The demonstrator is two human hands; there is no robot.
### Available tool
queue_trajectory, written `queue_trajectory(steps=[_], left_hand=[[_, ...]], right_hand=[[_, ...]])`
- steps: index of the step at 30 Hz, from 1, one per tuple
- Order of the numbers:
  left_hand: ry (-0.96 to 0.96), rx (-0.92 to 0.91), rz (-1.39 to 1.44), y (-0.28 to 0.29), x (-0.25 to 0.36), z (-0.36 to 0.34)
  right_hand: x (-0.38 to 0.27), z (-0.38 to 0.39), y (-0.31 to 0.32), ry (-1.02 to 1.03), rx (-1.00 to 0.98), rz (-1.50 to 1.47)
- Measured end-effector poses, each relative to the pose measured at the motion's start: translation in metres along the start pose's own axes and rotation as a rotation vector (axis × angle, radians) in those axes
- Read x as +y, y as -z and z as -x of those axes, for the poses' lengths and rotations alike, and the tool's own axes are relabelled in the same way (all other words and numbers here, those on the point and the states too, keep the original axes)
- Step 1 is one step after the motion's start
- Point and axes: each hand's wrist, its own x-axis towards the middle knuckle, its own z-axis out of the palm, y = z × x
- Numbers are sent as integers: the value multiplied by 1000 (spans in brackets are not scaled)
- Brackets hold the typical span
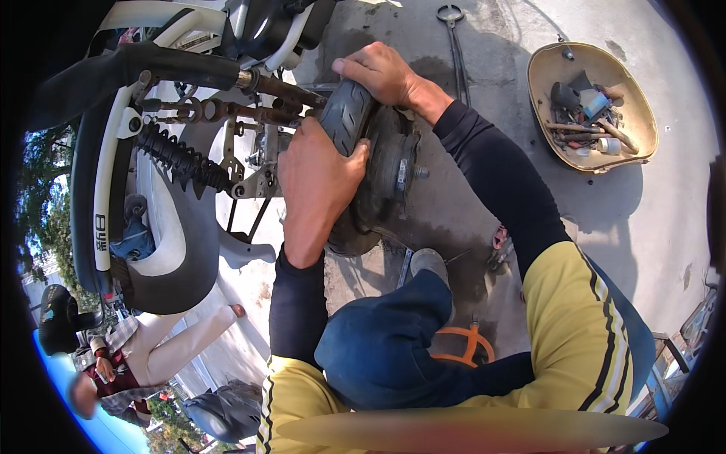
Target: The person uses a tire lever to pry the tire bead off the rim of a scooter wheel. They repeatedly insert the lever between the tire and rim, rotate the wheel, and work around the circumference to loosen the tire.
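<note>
Head view: both hands on the tyre (346,113), which stands on edge right of the scooter's rusty tubes (219,112). Left hand (321,170) is wrapped over the near tread, thumb on the right flank; its fingertips are hidden. Right hand (380,73) caps the far end, thumb across the top; can't tell how far its fingers curl under. Looks like I'm steadying or shifting the wheel. To do it well, I'd load both palms evenly so it doesn't tip, and keep left knuckles out of the gap by the tubes, a likely pinch point. Can't tell if tyre and tubes touch. Threaded stub (421,172) sticks out right of the hub; I'd avoid knocking it. Tool tray (639,98) is well apart, upper right.
</note>
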Motion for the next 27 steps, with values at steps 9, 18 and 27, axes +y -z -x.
queue_trajectory(steps=[9, 18, 27], left_hand=[[16, 19, -22, 6, 4, -1], [12, 37, -52, 2, 3, -3], [-23, 48, -13, -1, 6, -11]], right_hand=[[55, 3, -19, -187, 108, -544], [90, -5, -36, -159, 255, -416], [115, -7, -28, -148, 270, -362]])
